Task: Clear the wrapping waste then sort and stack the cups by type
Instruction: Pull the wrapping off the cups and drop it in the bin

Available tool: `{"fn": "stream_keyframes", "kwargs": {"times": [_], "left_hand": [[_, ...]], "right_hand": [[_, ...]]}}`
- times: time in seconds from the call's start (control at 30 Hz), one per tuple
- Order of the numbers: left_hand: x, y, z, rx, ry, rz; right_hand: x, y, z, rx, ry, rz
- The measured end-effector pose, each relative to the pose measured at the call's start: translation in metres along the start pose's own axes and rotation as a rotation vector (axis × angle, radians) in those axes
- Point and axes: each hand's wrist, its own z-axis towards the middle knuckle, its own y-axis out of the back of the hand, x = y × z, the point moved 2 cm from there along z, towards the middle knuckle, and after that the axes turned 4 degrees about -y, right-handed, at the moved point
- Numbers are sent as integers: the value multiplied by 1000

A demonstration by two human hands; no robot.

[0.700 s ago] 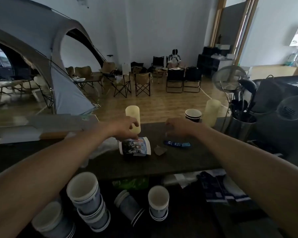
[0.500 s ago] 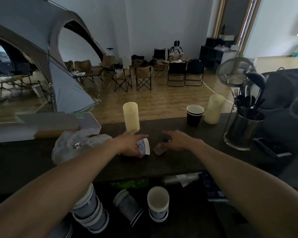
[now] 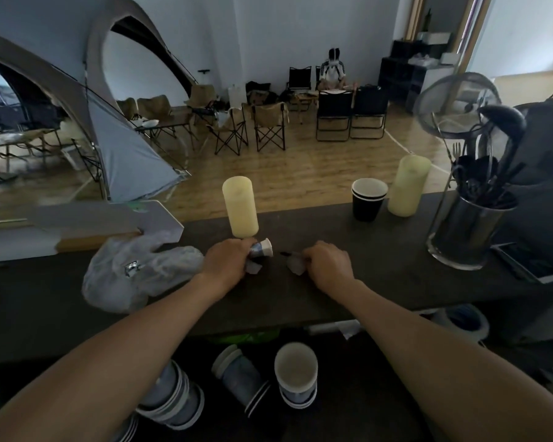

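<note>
Both hands now curled at frame centre, earlier spread flat. Left hand [image 3: 227, 261] grips printed cup [image 3: 261, 248] lying on dark counter [image 3: 380, 282], below pale tall cylinder [image 3: 240, 206]. Right hand [image 3: 328, 263] closed over pale wrapping scrap [image 3: 295, 267] (grip on it unclear). Two pale cylinders, second [image 3: 408, 186] upper right beside black cup stack [image 3: 368, 199]. One plastic bag [image 3: 134, 275] left. Three cup groups visible at bottom, upright one [image 3: 296, 378] centre.

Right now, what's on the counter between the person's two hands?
In the head view, between the left hand and right hand: the white rim of the printed cup, a small pale scrap and bare dark counter.
</note>
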Motion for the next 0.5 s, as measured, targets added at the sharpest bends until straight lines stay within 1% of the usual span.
{"fn": "stream_keyframes", "kwargs": {"times": [0.07,0.17,0.23,0.27,0.37,0.43,0.5], "left_hand": [[7,3,0,-23,49,-33],[10,8,-2,-68,109,-76],[15,15,-2,-121,190,-175],[20,20,-1,-145,235,-242],[38,39,0,-194,358,-399],[47,54,-3,-246,386,-514],[58,68,-8,-262,422,-591]], "right_hand": [[-2,7,-1,8,-68,137],[-2,15,-4,-26,-169,420],[5,16,-4,5,-247,569],[11,15,-3,39,-270,602],[40,8,-2,127,-249,537],[63,-1,1,151,-214,477],[87,-10,4,185,-179,432]]}}
